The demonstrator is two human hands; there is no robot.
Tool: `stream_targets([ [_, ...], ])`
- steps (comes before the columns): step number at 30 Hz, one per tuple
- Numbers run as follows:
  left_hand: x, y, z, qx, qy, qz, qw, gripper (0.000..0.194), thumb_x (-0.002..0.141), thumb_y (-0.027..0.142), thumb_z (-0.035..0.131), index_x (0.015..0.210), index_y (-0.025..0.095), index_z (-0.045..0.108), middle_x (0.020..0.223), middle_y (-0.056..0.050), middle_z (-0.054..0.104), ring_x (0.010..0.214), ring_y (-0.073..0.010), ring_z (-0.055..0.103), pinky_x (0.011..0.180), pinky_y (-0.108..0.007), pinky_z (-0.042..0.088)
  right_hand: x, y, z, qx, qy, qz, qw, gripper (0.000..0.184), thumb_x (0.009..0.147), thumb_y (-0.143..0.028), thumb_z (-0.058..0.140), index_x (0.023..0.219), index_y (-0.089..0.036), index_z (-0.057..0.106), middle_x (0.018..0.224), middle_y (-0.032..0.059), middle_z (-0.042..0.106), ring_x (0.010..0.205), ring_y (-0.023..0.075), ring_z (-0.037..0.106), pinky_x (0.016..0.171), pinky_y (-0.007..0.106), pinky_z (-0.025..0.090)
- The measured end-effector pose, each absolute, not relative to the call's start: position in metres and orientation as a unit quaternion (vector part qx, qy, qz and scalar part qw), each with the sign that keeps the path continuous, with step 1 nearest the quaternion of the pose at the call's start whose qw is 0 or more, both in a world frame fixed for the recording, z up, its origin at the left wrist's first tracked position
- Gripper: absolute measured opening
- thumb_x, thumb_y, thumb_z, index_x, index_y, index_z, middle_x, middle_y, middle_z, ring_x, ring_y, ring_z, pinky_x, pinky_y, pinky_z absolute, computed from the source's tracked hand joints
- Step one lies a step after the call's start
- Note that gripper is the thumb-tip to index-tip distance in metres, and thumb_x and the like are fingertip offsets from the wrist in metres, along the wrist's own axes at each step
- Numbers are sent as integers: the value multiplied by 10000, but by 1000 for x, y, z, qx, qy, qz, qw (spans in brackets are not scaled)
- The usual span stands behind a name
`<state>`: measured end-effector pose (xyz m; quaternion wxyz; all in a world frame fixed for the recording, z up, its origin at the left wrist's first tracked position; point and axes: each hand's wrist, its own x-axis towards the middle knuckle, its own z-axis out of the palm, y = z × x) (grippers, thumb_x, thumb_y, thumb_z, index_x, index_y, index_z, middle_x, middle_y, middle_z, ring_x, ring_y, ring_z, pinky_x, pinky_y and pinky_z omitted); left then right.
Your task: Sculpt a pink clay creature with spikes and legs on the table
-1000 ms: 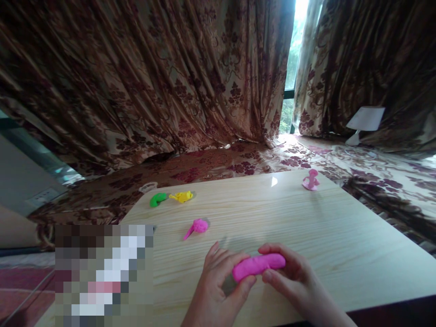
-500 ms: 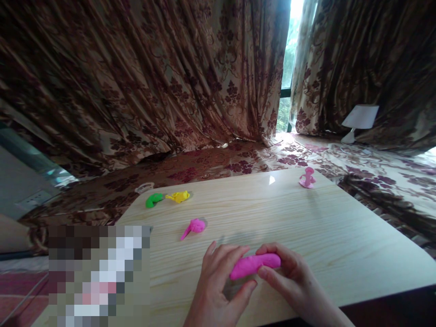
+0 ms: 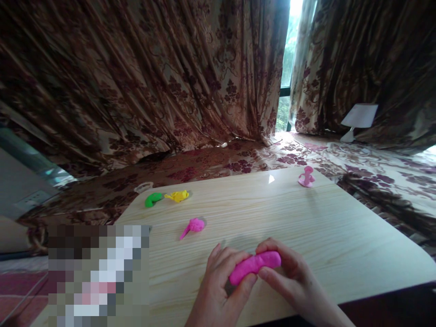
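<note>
A thick roll of pink modelling clay (image 3: 250,267) is held above the near part of the table (image 3: 272,213). My left hand (image 3: 223,281) grips its left part, thumb below and fingers behind. With thumb and forefinger, my right hand (image 3: 289,272) pinches it near the middle, where a slight dent shows. Beyond my left hand lies a smaller pink clay piece (image 3: 195,225) with a pointed tail. A yellow clay piece (image 3: 179,196) and a curved green clay piece (image 3: 153,199) rest near the table's far left corner.
A pink figure on a round base (image 3: 307,176) stands at the far right corner. Behind the table are a flowered cloth surface, patterned curtains (image 3: 204,81) and a white lamp (image 3: 359,118). A blurred-out patch (image 3: 98,277) covers the lower left.
My left thumb and fingers have closed onto the pink clay, where they stood apart before. The roll looks slightly more dented in its middle. My right hand stays nearly still.
</note>
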<state>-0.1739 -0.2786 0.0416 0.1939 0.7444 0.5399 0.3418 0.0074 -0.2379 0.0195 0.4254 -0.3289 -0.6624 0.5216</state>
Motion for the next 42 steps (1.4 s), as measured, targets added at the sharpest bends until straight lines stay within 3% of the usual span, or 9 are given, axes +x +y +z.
stream_targets([
  [3, -173, -279, 41, 737, 545, 345, 201, 197, 866, 297, 521, 1052, 257, 574, 953, -26, 657, 958, -179, 609, 1085, -522, 271, 8, -238, 18, -325, -656, 531, 427, 292, 807, -295, 643, 1084, -244, 564, 1013, 36, 605, 950, 208, 555, 848, 315, 432],
  [7, -174, -282, 36, 733, 557, 350, 174, 268, 846, 305, 548, 1111, 275, 571, 1051, -27, 666, 1039, -201, 602, 1076, -521, 304, 8, -238, 18, -327, -661, 529, 420, 155, 824, -315, 624, 952, -228, 612, 843, 10, 604, 804, 176, 561, 742, 280, 450],
  [12, -182, -286, 25, 712, 595, 342, 146, 288, 831, 350, 557, 1107, 291, 611, 1101, -33, 680, 1157, -263, 551, 1005, -528, 400, 9, -239, 15, -345, -619, 552, 440, 335, 825, -312, 632, 1154, -287, 568, 1048, 24, 618, 953, 191, 573, 835, 296, 451],
  [18, -186, -289, 23, 674, 626, 336, 203, 370, 817, 380, 570, 1177, 299, 595, 1188, -45, 643, 1162, -270, 546, 948, -472, 457, 7, -234, 16, -344, -636, 513, 462, 159, 832, -313, 624, 974, -247, 652, 870, 9, 634, 830, 172, 597, 749, 263, 468],
  [25, -187, -290, 26, 622, 649, 393, 192, 280, 748, 419, 644, 1002, 314, 698, 1019, -11, 721, 1135, -279, 566, 969, -481, 438, 8, -237, 16, -373, -591, 549, 458, 290, 847, -355, 599, 1122, -261, 609, 952, 17, 678, 910, 181, 611, 789, 258, 480],
  [29, -190, -291, 29, 644, 629, 376, 219, 274, 772, 394, 623, 1031, 331, 687, 1036, -1, 716, 1135, -266, 568, 1009, -490, 392, 7, -236, 16, -387, -577, 551, 462, 235, 836, -380, 607, 1029, -253, 653, 900, 12, 696, 860, 170, 626, 743, 228, 491],
  [34, -192, -296, 23, 616, 641, 387, 244, 367, 832, 395, 541, 1192, 339, 589, 1238, -17, 611, 1214, -257, 496, 1037, -492, 358, 7, -234, 15, -404, -568, 528, 485, 235, 815, -398, 623, 987, -244, 664, 903, 11, 700, 838, 165, 634, 736, 215, 501],
  [37, -193, -295, 22, 629, 635, 367, 256, 314, 854, 371, 517, 1146, 326, 625, 1176, -24, 648, 1217, -249, 489, 1059, -487, 331, 7, -234, 14, -409, -574, 518, 484, 260, 828, -405, 601, 1012, -228, 652, 883, 21, 698, 798, 168, 643, 713, 230, 513],
  [42, -181, -282, 27, 679, 576, 381, 248, 330, 797, 220, 592, 1121, 282, 618, 1126, -38, 642, 1083, -211, 560, 973, -382, 440, 5, -225, 30, -392, -668, 405, 486, 228, 854, -321, 583, 1064, -237, 614, 921, 30, 666, 831, 169, 621, 736, 258, 492],
])
